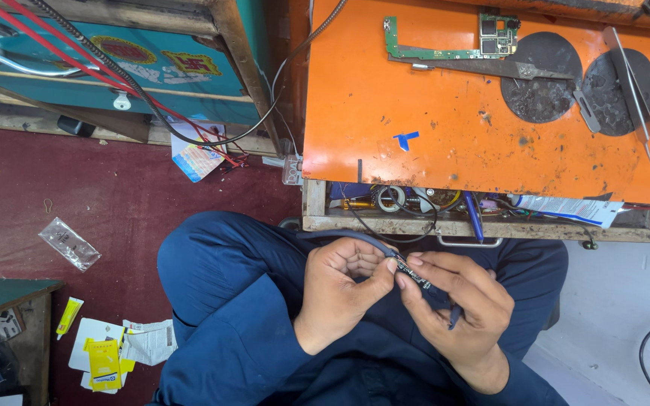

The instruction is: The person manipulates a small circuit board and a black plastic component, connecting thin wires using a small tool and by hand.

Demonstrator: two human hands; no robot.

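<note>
We look down at our own two hands, held close together over our lap in dark blue clothing. Our left hand (pixel 340 289) and our right hand (pixel 457 304) both pinch a small dark circuit strip (pixel 415 275), which lies slantwise between them: the left thumb and forefinger close on its upper end, and the right fingertips clamp on it just beside them, so the strip bridges the narrow gap between the two hands. A dark cable (pixel 355 239) curves in from the left and passes behind the left hand. Just above the hands is the front edge of an orange desk (pixel 415 90), scuffed and stained, with an open drawer (pixel 483 225) of loose parts under it. On the far part of the desk, well apart from the hands, lie a green circuit board (pixel 445 45), a pair of metal tweezers (pixel 633 90) and round dark pads (pixel 543 79). To the left, the maroon floor (pixel 114 195) holds a clear plastic bag (pixel 69 243) and yellow packets (pixel 103 362).
</note>
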